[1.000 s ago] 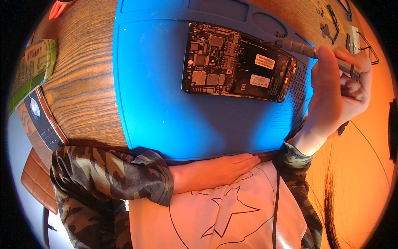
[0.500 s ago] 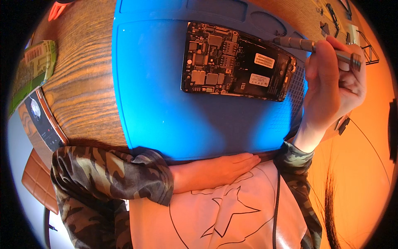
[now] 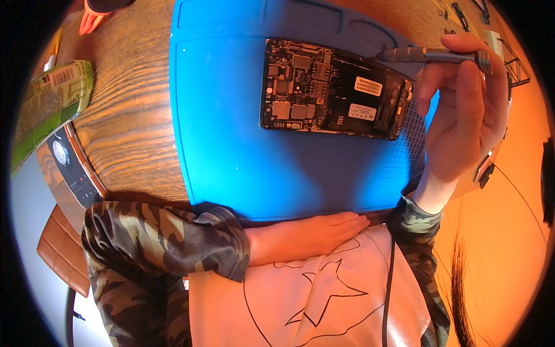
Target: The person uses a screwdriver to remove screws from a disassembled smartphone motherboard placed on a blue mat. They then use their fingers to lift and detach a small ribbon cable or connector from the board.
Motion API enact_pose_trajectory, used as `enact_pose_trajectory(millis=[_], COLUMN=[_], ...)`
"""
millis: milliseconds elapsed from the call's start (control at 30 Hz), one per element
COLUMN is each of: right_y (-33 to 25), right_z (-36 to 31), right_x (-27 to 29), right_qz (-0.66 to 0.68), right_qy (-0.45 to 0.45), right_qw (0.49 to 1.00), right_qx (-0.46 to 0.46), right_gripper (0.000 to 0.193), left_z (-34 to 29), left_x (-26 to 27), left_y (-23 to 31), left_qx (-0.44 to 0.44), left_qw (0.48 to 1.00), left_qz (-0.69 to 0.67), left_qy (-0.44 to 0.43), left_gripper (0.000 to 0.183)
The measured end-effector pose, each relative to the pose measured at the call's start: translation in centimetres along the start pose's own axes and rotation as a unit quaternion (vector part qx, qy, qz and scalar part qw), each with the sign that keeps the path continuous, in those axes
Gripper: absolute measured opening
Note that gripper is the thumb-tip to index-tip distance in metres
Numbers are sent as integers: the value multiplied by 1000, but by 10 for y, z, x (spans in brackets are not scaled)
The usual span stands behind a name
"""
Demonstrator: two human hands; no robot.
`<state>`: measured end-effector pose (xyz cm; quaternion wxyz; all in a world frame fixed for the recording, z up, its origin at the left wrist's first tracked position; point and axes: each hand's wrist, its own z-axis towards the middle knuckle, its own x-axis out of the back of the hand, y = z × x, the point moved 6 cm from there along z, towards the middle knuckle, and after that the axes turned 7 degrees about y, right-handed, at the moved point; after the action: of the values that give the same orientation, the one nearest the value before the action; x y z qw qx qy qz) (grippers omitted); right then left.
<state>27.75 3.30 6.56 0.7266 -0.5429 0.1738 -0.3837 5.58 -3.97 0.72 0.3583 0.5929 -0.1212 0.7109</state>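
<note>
The right hand (image 3: 465, 113) is closed on the rear of the screwdriver (image 3: 410, 55), held between thumb and bent fingers. The tool points left from the grip; contact between its tip and the phone (image 3: 347, 98) cannot be confirmed. The phone lies left of the grip, circuit board (image 3: 298, 84) exposed, on the mat (image 3: 243, 168). Below left of the grip, the left hand (image 3: 324, 234) lies flat, fingers extended, over pale cloth (image 3: 300, 306); its palm is hidden.
</note>
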Motion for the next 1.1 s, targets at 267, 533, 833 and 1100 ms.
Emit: enact_pose_trajectory(millis=[267, 533, 833, 1100], right_y=[-3, -1, -7, 7], right_z=[0, 5, 10, 12], right_x=[12, 9, -11, -17], right_qz=[-163, -142, -20, -1], right_qy=[87, 52, -127, -35], right_qw=[982, 986, 991, 999], right_qx=[40, 63, -23, -21], right_gripper=[9, 6, 8, 25], left_z=[2, 8, -1, 1], left_x=[4, -3, 5, 9], left_y=[-3, 3, -7, -7], left_qx=[-11, -33, -25, -33], left_qw=[1000, 999, 999, 998], left_qz=[27, 36, 32, 44], left_qy=[-5, -25, -18, -25], left_gripper=[63, 65, 64, 64])
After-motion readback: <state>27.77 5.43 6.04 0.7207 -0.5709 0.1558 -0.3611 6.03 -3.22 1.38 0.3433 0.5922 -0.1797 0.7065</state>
